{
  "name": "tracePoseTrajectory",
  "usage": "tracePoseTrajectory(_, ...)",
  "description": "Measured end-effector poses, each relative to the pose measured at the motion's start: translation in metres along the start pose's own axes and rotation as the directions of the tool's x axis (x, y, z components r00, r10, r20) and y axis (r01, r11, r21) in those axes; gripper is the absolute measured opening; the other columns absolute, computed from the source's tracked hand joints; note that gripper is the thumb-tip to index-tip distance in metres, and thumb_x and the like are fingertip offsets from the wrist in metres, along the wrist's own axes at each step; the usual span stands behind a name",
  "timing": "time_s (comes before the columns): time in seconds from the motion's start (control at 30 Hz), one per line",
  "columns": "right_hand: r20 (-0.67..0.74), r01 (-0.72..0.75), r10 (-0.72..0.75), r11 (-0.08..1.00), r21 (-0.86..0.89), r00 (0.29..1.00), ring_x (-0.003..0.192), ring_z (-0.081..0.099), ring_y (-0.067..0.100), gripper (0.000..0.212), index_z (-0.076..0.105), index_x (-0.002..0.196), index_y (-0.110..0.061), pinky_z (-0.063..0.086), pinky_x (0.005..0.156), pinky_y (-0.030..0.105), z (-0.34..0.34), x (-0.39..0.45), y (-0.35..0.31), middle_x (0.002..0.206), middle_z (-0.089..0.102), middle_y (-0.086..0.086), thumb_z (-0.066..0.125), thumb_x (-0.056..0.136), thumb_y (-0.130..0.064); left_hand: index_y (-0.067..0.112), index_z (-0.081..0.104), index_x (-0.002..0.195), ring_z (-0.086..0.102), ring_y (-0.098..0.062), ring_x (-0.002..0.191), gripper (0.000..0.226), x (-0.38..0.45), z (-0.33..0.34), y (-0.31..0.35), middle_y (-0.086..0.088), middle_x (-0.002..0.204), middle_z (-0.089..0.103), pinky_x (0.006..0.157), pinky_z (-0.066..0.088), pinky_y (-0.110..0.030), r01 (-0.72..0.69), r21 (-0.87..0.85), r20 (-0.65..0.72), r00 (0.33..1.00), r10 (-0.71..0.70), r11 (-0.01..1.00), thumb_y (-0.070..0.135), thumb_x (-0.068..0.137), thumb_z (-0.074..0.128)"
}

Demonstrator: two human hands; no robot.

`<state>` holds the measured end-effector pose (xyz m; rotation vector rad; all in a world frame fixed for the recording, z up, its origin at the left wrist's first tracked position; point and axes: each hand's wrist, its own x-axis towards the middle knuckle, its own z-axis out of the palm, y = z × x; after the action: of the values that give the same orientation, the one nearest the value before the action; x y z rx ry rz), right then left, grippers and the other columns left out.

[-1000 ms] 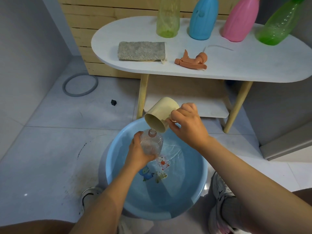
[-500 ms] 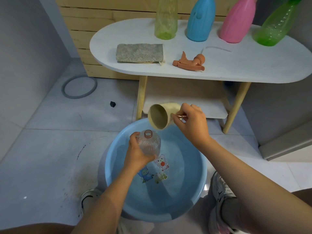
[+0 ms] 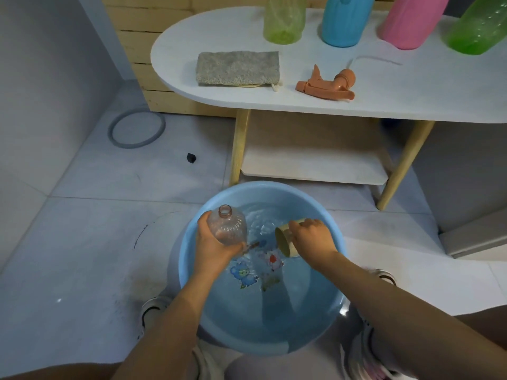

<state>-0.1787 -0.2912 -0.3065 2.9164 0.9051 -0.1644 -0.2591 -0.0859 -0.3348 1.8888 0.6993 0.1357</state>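
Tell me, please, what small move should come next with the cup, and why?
Probably scoop and lift: the right hand holds the cup on its side, low in the basin of water, while the left hand holds the bottle, neck up and open.

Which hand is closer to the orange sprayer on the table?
Right. The right hand, holding a cup, is down in front of the sprayer; the left hand, holding a bottle, is farther left.

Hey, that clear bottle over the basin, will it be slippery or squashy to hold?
Probably slippery: the left hand holds the bottle over a basin of water. Likely squashy, as its wall looks like thin ribbed clear plastic. Its neck is uncapped, so tipping would probably spill any water inside.
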Motion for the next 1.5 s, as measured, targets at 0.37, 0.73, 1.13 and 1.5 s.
tracePoseTrajectory(0.37,0.298,-0.032,0.06,0.995,-0.097,0.953,0.115,0.048,0.031,0.038,0.037,0.124,0.0,0.036,0.096,0.034,0.041,0.027,-0.015,0.121,0.056,0.015,0.05,0.088,-0.004,0.035,0.023,0.141,0.051,-0.014,0.113,0.118,0.004,-0.008,-0.019,0.007,0.132,0.046,0.074,0.039,-0.009,0.038,-0.017,0.046,0.998,-0.037,0.999,0.024,0.046,0.093)
tracePoseTrajectory(0.73,0.4,-0.42,0.316,0.884,0.207,0.861,0.108,0.054,0.031,0.027,0.057,0.112,-0.012,0.04,0.088,0.031,0.041,0.016,0.019,0.115,0.062,0.012,0.038,0.096,-0.024,0.031,0.024,0.141,0.048,-0.013,0.116,0.114,0.005,-0.005,-0.011,0.005,0.134,0.044,0.081,0.042,-0.015,0.022,-0.015,0.049,0.999,-0.021,1.0,0.022,0.05,0.092)
tracePoseTrajectory(1.13,0.398,-0.48,0.268,0.489,0.728,0.877,0.068,0.047,0.018,0.038,0.046,0.06,-0.017,0.035,0.064,0.027,0.015,-0.013,0.032,0.07,0.052,0.002,0.053,0.093,-0.035,0.026,0.028,0.141,0.05,-0.019,0.12,0.11,-0.005,0.0,0.004,0.0,0.135,0.046,0.098,0.048,-0.038,-0.024,0.025,0.042,0.999,0.023,0.999,0.021,0.05,0.09)
tracePoseTrajectory(1.5,0.173,-0.315,0.36,0.384,0.868,0.917,0.05,0.042,0.006,0.035,0.051,0.057,-0.019,0.034,0.049,0.02,-0.037,-0.007,0.034,0.053,0.052,-0.01,0.06,0.088,-0.033,0.033,0.023,0.141,0.043,-0.018,0.125,0.113,-0.011,0.006,0.01,0.003,0.141,0.038,0.1,0.044,-0.034,-0.07,0.047,0.092,0.994,0.065,0.996,0.029,0.052,0.092)
